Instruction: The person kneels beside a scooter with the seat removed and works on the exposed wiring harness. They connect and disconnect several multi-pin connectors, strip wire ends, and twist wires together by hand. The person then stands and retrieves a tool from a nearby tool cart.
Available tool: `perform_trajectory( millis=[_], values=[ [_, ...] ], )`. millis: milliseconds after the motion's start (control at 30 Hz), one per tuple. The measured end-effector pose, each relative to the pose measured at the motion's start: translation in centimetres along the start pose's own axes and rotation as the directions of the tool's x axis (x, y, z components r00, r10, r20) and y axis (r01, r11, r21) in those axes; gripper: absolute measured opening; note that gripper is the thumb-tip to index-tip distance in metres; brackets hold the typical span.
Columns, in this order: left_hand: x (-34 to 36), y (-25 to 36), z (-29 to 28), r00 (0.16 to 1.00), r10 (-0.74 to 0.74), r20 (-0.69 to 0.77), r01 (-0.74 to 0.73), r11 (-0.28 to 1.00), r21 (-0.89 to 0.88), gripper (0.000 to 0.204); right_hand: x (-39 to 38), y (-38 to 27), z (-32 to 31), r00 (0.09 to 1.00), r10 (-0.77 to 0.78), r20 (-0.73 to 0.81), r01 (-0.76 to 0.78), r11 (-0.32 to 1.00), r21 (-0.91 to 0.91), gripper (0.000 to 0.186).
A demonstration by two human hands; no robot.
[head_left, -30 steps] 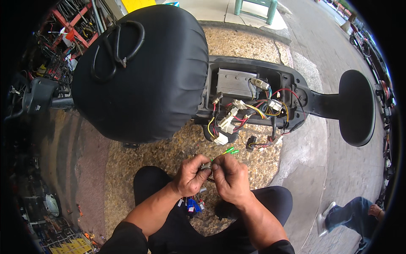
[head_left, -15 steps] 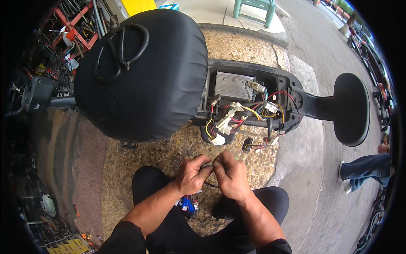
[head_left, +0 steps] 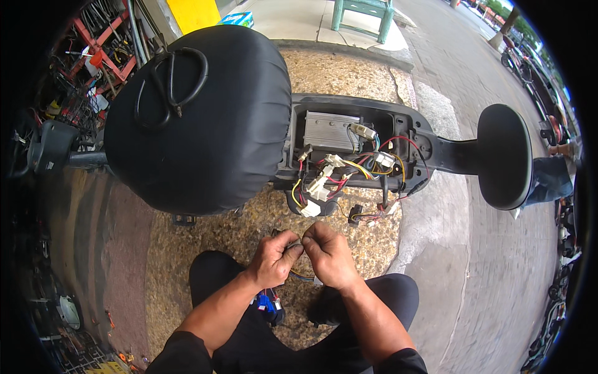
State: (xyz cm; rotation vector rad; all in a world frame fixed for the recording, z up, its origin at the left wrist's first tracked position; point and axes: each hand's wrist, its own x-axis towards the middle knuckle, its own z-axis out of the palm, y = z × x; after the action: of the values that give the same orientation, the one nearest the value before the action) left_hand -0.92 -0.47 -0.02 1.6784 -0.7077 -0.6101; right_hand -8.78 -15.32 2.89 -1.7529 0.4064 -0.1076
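My left hand [head_left: 273,258] is closed, thumb against fingers, on a bundle of thin wires [head_left: 302,275] that loops out below it. My right hand [head_left: 329,254] is pinched shut, its fingertips meeting those of my left; whatever they grip is hidden. Blue plug connectors [head_left: 266,303] hang under my left wrist, between my knees. Just beyond my hands lies an open plastic seat base [head_left: 358,100] of an electric scooter. A finned metal controller box [head_left: 330,129] sits inside it, and white connectors [head_left: 319,186] on coloured wires spill over its near side.
A black padded seat [head_left: 205,124] with a coiled black cable [head_left: 205,68] on it stands at left. A black backrest pad [head_left: 506,156] juts out at right, partly covering a passer-by's leg [head_left: 549,181]. Tools crowd a red rack [head_left: 99,40]; a green stool [head_left: 364,9] stands far back.
The whole view has shifted slightly. My hands stay pinched together, with more of the wire loop showing below them. The passer-by has moved behind the backrest pad.
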Motion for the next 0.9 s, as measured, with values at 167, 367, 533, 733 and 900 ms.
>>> perform_trajectory(
  millis=[167,367,533,733,900],
  values=[
    [0.3,-0.5,0.8,0.994,0.080,-0.072,-0.078,0.996,0.038,0.013,-0.3,-0.1,0.0,0.993,-0.069,-0.096,0.072,0.997,0.036,0.006],
    [0.2,-0.2,0.2,0.994,0.108,-0.024,-0.106,0.990,0.095,0.014,0.1,0.4,-0.2,0.979,-0.193,-0.069,0.185,0.976,-0.111,0.005],
    [0.3,0.0,0.4,0.992,0.104,-0.071,-0.099,0.993,0.061,0.012,-0.5,0.4,0.7,0.957,-0.277,-0.083,0.235,0.912,-0.338,0.002],
    [0.1,0.5,-0.4,0.990,0.139,-0.017,-0.135,0.983,0.124,0.011,0.1,0.7,0.5,0.994,-0.105,-0.040,0.104,0.994,-0.020,0.006],
    [0.4,0.3,-0.3,0.997,0.078,-0.017,-0.075,0.991,0.113,0.013,0.2,0.8,0.7,0.999,-0.009,-0.046,0.008,1.000,-0.002,0.006]
  ],
)
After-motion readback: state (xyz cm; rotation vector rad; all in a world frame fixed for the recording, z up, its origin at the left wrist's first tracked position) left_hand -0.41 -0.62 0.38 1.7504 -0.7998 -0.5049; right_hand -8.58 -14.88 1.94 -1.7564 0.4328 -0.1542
